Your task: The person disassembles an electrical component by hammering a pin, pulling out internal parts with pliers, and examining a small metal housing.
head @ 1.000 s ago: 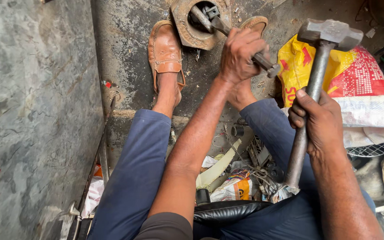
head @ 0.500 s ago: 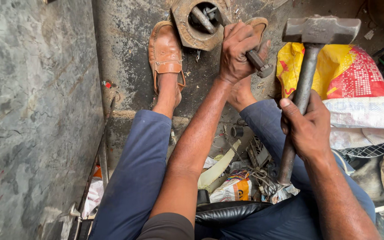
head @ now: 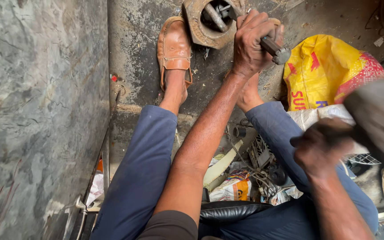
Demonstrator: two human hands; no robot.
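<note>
a: which way is the grey steel punch (head: 270,46) lying?

b: slanting, its flattened end pointing away from the rusty round metal housing (head: 210,22). the left hand (head: 250,42) is gripping it tight.

a: and the right hand (head: 321,149)?

b: clenching a blurred hammer (head: 376,120), well apart from that housing.

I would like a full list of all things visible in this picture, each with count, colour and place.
metal housing: one, rusty brown, top centre on the floor, a rod inside
chisel: one, dark steel, in the left hand, beside the housing
hammer: one, grey, blurred, at right, in the right hand
sack: one, yellow and red, right of the chisel
stone wall: one, grey, left side
shoe: one, tan, on the foot left of the housing
trousers: blue, both legs
left hand: fingers closed around the chisel
right hand: blurred, gripping the hammer handle
</note>
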